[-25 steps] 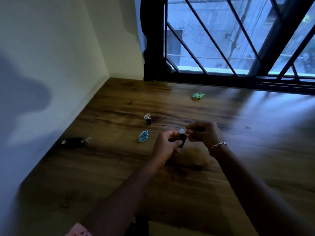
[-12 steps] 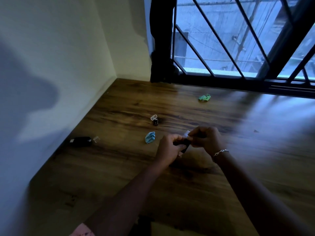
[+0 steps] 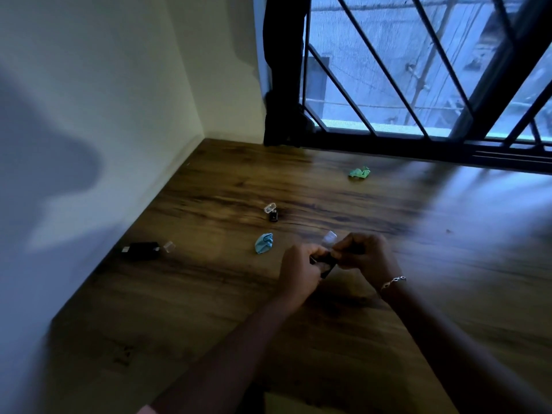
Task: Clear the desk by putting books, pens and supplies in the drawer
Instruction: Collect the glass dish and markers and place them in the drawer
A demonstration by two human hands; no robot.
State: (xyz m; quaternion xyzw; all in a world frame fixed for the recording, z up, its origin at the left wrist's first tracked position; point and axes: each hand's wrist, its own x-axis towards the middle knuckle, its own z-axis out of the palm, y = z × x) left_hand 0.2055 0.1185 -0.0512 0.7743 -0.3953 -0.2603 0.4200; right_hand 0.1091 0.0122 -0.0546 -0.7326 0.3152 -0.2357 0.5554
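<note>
Far to the left, close against the wall [image 3: 89,115], a black oblong gadget [image 3: 140,250] lay on the wooden counter [image 3: 209,309] with a loose clear cover [image 3: 168,246] just beside its end. Further in sat a smaller black piece [image 3: 273,216] touching its own clear lid [image 3: 269,208], and near it a crumpled blue wad [image 3: 264,243].

Next came the left hand [image 3: 300,268], its fingers curled round a small black item [image 3: 324,261] held just above the counter. The right hand [image 3: 363,252], a bracelet [image 3: 392,282] on its wrist, met it there, fingers pinching the clear cap [image 3: 329,237] at the item's top end. Whether the cap was going on or coming off could not be told.

Beyond the hands, a crumpled green wad [image 3: 360,172] lay near the barred window [image 3: 418,70].

No books or pens showed, so the bulk seemed cleared; what remained were these few small bits. No drawer was in view, and nothing stood between the hands and the leftovers.
</note>
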